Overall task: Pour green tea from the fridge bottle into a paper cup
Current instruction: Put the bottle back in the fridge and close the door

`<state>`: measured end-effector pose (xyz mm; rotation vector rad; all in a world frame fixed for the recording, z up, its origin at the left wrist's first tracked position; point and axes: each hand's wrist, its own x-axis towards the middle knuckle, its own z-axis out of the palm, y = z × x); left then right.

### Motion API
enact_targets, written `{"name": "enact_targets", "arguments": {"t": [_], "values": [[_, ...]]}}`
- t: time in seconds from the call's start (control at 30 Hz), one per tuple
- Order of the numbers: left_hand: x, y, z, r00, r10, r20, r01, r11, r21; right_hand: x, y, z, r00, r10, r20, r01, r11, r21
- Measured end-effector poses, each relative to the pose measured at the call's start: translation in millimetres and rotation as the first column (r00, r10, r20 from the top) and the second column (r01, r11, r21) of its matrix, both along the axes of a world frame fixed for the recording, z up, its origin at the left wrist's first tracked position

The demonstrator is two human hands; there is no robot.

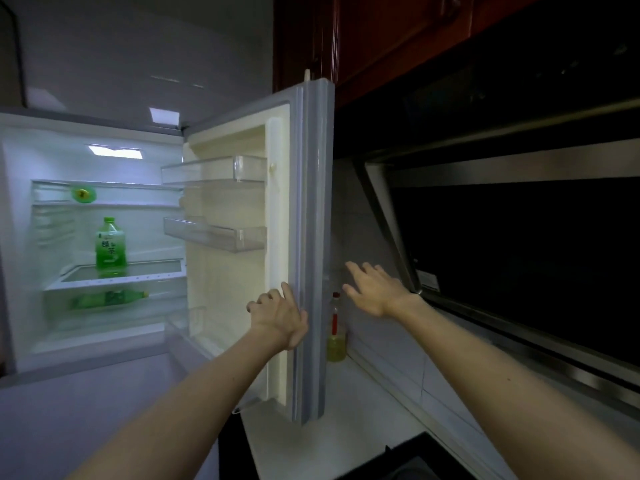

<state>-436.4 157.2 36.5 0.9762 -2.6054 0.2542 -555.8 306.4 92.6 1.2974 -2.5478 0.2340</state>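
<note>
Green tea bottles: two – upright bottle (110, 242), lying bottle (109, 298). One round green item (83, 194). Clear door bins: two plainly seen – upper bin (214, 169), middle bin (216, 233); lower one too blurred to count. One bottle of yellow liquid (336, 344). Hands: two – left hand (277, 318), right hand (372, 289). One fridge (90, 133), one fridge door (311, 237). One range hood (519, 168).
</note>
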Motion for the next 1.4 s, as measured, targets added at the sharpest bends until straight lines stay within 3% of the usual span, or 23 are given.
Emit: {"name": "enact_targets", "arguments": {"t": [0.23, 0.4, 0.53, 0.77, 1.23, 1.4], "values": [[-13, -5, -1, 0.998, 0.017, -0.064, -0.02, 0.998, -0.055, -19, -15, 15, 0.999, 0.04, -0.004, -0.04, 0.996, -0.074], [-15, -8, -1, 0.996, 0.024, -0.089, -0.032, 0.995, -0.1, -30, -44, 39, 0.995, 0.101, -0.023, -0.104, 0.971, -0.216], [-19, -9, 1, 0.987, -0.01, -0.162, -0.013, 0.99, -0.142, -34, -67, 61, 0.98, 0.196, -0.021, -0.188, 0.902, -0.389], [-22, -6, -8, 0.975, -0.032, -0.221, 0.028, 0.999, -0.025, -24, -98, 62, 0.957, 0.286, -0.043, -0.25, 0.746, -0.618], [38, -24, 2, 0.916, 0.023, -0.401, -0.035, 0.999, -0.024, 35, -126, 54, 0.888, 0.36, -0.286, -0.446, 0.526, -0.724], [81, -40, 0, 0.877, 0.088, -0.473, -0.082, 0.996, 0.033, 76, -150, 57, 0.859, 0.389, -0.334, -0.5, 0.493, -0.712]]}}
